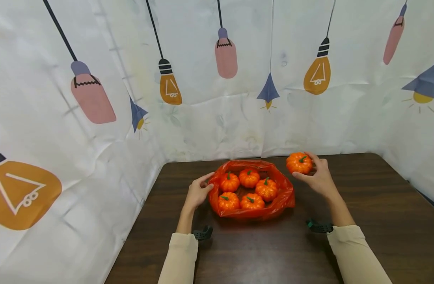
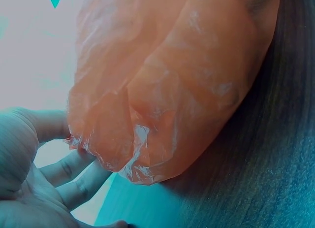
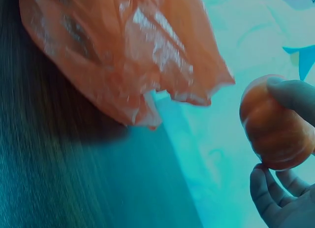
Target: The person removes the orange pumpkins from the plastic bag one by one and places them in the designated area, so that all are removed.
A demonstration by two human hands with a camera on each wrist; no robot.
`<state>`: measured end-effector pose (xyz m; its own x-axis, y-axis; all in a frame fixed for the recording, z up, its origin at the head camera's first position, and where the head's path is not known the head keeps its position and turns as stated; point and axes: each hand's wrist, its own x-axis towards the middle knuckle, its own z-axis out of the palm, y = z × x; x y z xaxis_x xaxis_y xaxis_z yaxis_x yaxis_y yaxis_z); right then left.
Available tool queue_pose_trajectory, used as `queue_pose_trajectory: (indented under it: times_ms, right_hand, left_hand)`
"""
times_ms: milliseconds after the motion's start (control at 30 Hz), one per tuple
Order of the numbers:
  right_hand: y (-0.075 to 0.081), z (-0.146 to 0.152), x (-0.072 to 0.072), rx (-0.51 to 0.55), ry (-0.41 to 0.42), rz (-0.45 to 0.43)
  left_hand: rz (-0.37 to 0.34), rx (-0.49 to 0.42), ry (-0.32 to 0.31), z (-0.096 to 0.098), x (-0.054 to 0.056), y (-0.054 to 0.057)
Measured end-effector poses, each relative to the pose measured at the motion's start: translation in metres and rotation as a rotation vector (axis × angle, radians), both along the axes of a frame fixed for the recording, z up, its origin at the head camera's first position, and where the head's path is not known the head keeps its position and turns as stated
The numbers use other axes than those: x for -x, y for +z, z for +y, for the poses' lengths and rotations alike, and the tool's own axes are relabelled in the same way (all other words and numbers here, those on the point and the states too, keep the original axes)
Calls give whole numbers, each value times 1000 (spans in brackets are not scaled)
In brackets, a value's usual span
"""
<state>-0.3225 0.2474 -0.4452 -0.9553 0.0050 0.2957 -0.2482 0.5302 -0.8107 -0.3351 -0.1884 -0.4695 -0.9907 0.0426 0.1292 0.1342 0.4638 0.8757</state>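
Note:
A red plastic bag (image 1: 254,213) stands with its mouth spread wide on the table. Several small orange toy pumpkins (image 1: 250,201) with green stems lie inside it. My left hand (image 1: 196,193) is at the bag's left side and pinches its rim; in the left wrist view the thumb meets the bag's crumpled edge (image 2: 113,159), with fingers partly behind it. My right hand (image 1: 319,177) holds one more pumpkin (image 1: 297,163) between thumb and fingers, raised just right of the bag. That pumpkin (image 3: 275,127) is apart from the bag in the right wrist view.
The dark wooden table (image 1: 266,252) extends around the bag. Behind it and to the left hangs a white cloth (image 1: 209,130) printed with lamps and bulbs. Each wrist wears a dark strap-like device (image 1: 319,227).

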Motion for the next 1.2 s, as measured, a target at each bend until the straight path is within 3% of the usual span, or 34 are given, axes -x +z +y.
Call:
queue_pose_trajectory:
  times_ms: [267,800,1200]
  right_hand:
    - [-11,11,3,-19,-36,-23]
    - [-42,23,12,-84,-51,-177]
    - [-52,29,15,-67,-40,-218]
  left_hand:
    - [3,-3,11,1,0,2]
    - [-14,11,27,1,1,1]
    - [-11,1,22,2,0,1]
